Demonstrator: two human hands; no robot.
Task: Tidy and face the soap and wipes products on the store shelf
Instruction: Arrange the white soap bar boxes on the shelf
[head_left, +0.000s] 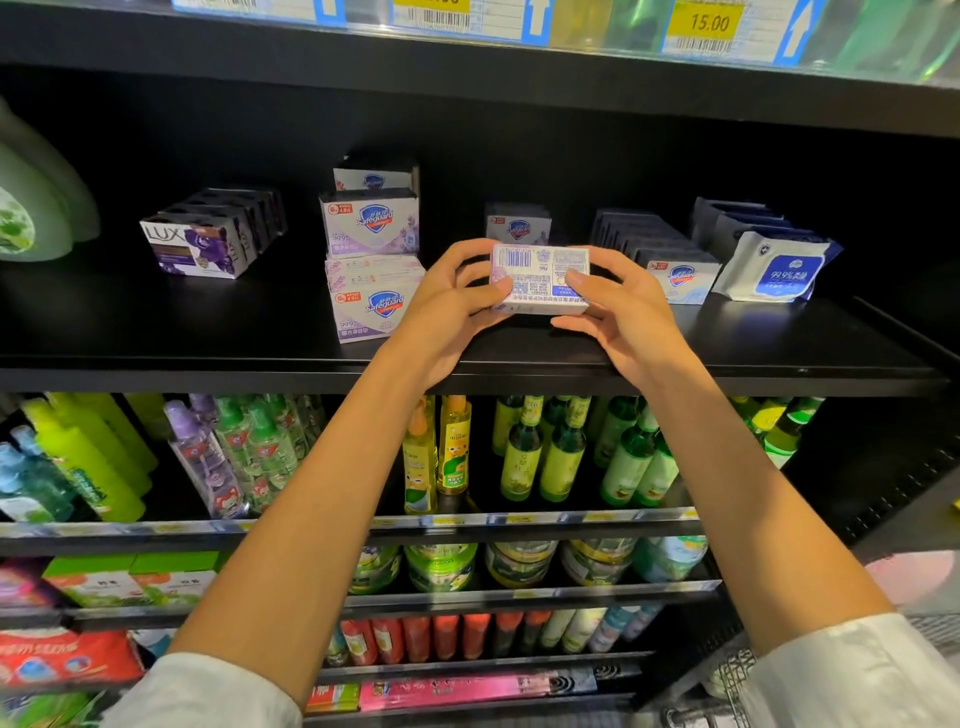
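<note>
The soap box (540, 278) looks light and stiff, its cardboard easily dented, so its 2 short ends are the best hold. The left hand (447, 312) at 9 o'clock and right hand (623, 306) at 3 o'clock pinch it, fingers curled, barcode side up, above the shelf (208, 358) front.

Black shelf (156, 332): soap boxes (371, 244), wipes (774, 267)

A shop: price tags (709, 26) on stocked shelves (208, 371).
</note>
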